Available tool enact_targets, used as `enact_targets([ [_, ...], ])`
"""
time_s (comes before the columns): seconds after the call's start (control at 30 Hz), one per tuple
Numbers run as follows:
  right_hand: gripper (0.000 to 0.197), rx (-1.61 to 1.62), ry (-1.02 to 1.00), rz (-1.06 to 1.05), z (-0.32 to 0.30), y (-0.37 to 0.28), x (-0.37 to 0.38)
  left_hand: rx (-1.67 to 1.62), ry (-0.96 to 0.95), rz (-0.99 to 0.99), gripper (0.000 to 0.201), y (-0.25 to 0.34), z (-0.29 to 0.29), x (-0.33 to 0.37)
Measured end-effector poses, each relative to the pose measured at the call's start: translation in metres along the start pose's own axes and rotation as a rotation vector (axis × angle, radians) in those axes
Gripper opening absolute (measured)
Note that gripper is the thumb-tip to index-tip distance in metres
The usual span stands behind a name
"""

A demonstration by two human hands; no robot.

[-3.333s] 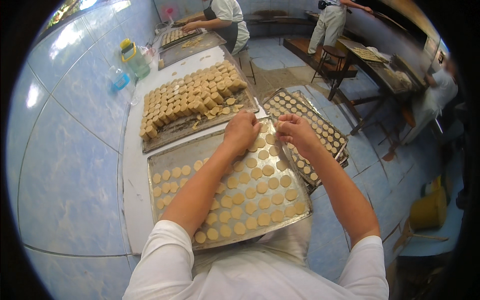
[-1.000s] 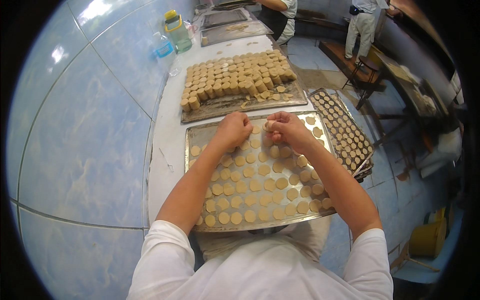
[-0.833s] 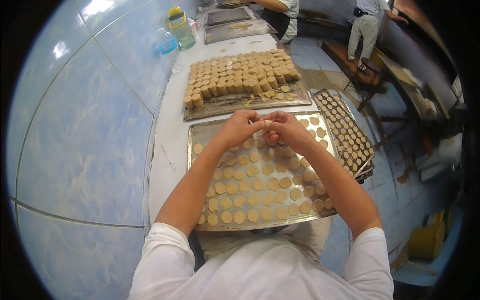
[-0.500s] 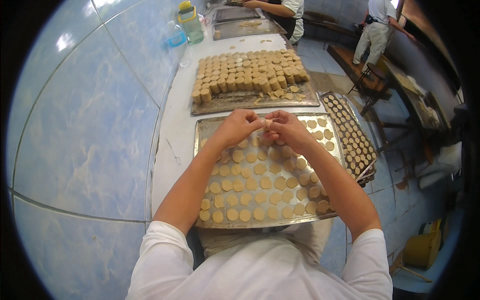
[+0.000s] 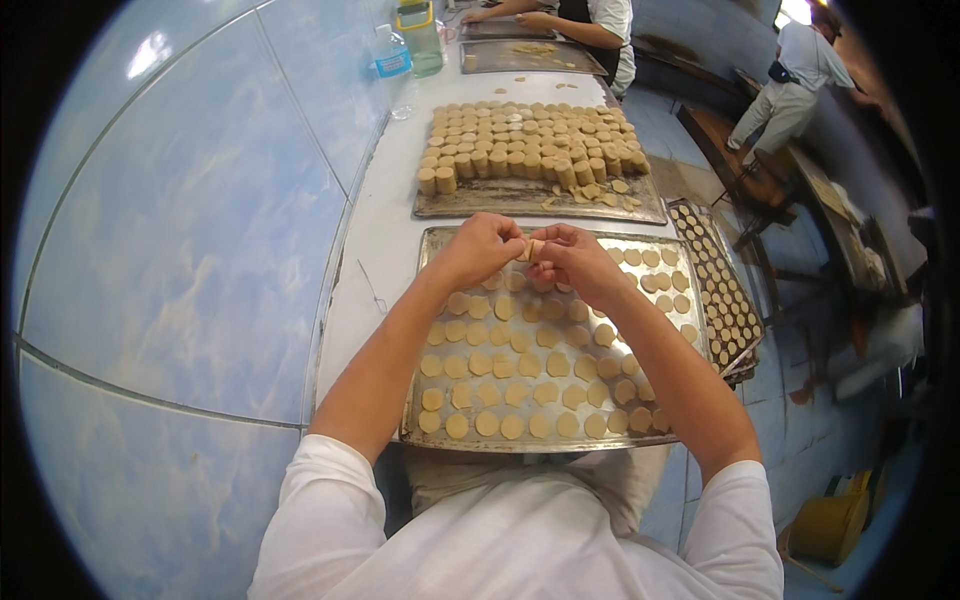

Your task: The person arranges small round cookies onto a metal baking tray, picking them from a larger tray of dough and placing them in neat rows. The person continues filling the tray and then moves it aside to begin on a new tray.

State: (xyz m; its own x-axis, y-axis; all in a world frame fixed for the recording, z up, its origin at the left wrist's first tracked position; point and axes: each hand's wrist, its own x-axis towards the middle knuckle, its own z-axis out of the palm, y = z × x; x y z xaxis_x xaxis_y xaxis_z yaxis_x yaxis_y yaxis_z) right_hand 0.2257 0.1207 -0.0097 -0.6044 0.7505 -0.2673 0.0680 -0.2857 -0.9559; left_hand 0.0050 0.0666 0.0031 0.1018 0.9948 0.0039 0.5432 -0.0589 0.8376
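Both hands meet over the far edge of the near baking tray (image 5: 420,400), and between them sits a small stack of dough discs (image 5: 534,250), pale tan and held like a short roll. The left hand (image 5: 482,250) is curled closed around the stack's left end, and the right hand (image 5: 572,262) pinches its right end with fingertips bent in, so the stack's long axis runs roughly left to right, level with the tray's far rim (how many discs it holds is too small to tell). Neither hand is clearly nearer; the stack lies directly between them, touching both. Just below the hands the tray is covered with flat round discs (image 5: 520,390) laid in rows, with bare metal showing near the far left corner beside the left hand. Beyond it on the white tabletop (image 5: 385,230) stands a second tray piled with thick dough cylinders (image 5: 530,145), well apart from the hands. To the right a tray of small rounds (image 5: 722,300) sits lower, off the tabletop's edge. Further along the tabletop, another person's arms (image 5: 560,20) rest by more trays, near a plastic bottle (image 5: 393,65).
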Motion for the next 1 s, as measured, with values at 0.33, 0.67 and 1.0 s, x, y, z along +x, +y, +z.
enact_targets([
  [0.33,0.035,0.002,-0.002,-0.051,0.030,0.001,0.010,-0.018,0.062,-0.015,0.029,-0.013,-0.016,-0.016],
  [0.67,0.048,0.062,0.006,-0.082,0.051,0.004,0.015,-0.079,0.108,-0.037,0.029,-0.020,-0.027,-0.034],
  [1.0,0.027,-0.090,0.024,-0.029,0.064,0.006,0.029,0.115,0.271,-0.062,0.027,-0.042,-0.039,-0.042],
])
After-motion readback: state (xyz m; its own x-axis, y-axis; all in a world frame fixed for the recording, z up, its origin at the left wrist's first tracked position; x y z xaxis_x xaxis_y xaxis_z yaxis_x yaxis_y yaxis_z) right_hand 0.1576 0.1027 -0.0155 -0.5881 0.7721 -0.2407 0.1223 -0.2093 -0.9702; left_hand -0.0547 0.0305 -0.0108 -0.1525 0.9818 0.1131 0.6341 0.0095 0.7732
